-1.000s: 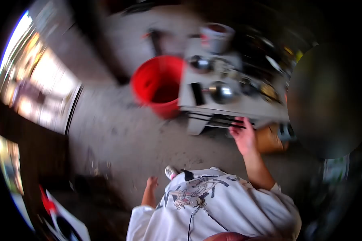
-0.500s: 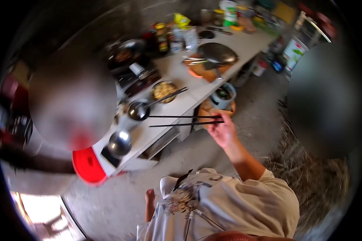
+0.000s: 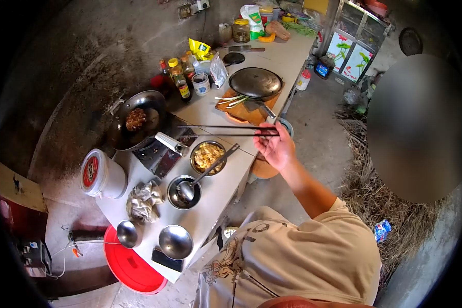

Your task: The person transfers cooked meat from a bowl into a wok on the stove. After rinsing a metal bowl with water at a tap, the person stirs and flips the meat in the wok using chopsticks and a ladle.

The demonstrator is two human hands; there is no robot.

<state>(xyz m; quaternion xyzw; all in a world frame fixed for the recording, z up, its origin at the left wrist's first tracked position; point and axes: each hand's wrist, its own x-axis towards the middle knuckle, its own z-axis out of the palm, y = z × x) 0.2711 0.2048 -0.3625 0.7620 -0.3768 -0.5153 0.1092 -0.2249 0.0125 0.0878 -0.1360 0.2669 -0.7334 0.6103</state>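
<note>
My right hand (image 3: 277,146) holds a pair of long dark chopsticks (image 3: 220,131), palm turned up, above the front edge of the white counter (image 3: 197,115). Their tips point left, over the counter between the wok and the chopping board. Below them stands a bowl of yellow food (image 3: 208,157) with a ladle (image 3: 188,191) handle across it; the ladle's head rests in a metal bowl (image 3: 177,199). Further left, a wok (image 3: 151,105) holds some reddish-brown food (image 3: 136,119). My left hand does not show.
A lidded tub (image 3: 112,179), a cloth (image 3: 145,201) and two metal bowls are at the near left, above a red bucket (image 3: 133,264). Bottles (image 3: 178,77) line the wall. A pan lid (image 3: 255,83) lies by spring onions (image 3: 233,100). Straw (image 3: 395,226) covers the right floor.
The view has swung right and steadied onto the counter and wok. My right hand still holds the chopsticks. My left hand, visible low in the earlier frames, has gone out of sight.
</note>
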